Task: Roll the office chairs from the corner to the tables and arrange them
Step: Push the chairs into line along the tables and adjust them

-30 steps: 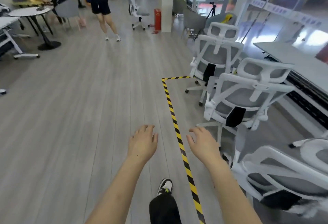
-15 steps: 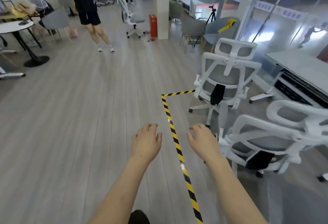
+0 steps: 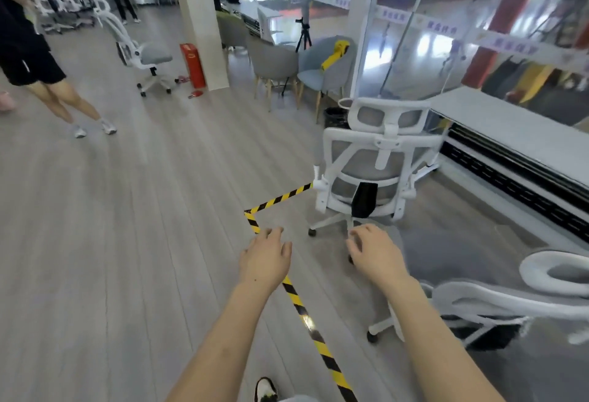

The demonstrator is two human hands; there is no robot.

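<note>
Change: both hands have stayed out in front, holding nothing, while the view has swung so that the upright office chair (image 3: 373, 172) now sits closer and more central, and only one other chair remains at the right edge.
Left hand (image 3: 266, 259): held out palm down over the striped floor tape (image 3: 296, 298), fingers loosely spread and relaxed, touching nothing.
Right hand (image 3: 377, 255): held out palm down, fingers loosely curled and empty, just short of the upright office chair's wheeled base.
Upright office chair: white frame, grey mesh back towards the camera, standing at the corner of the floor tape, just beside the long white counter (image 3: 516, 127).
Second office chair (image 3: 510, 302): at the lower right, partly cut off and blurred, near the right forearm.
Third office chair (image 3: 140, 51): well apart, near the white pillar (image 3: 199, 15) and a red box (image 3: 192, 65).
Others: a person in black shorts (image 3: 30, 60) stands at the far left.
</note>
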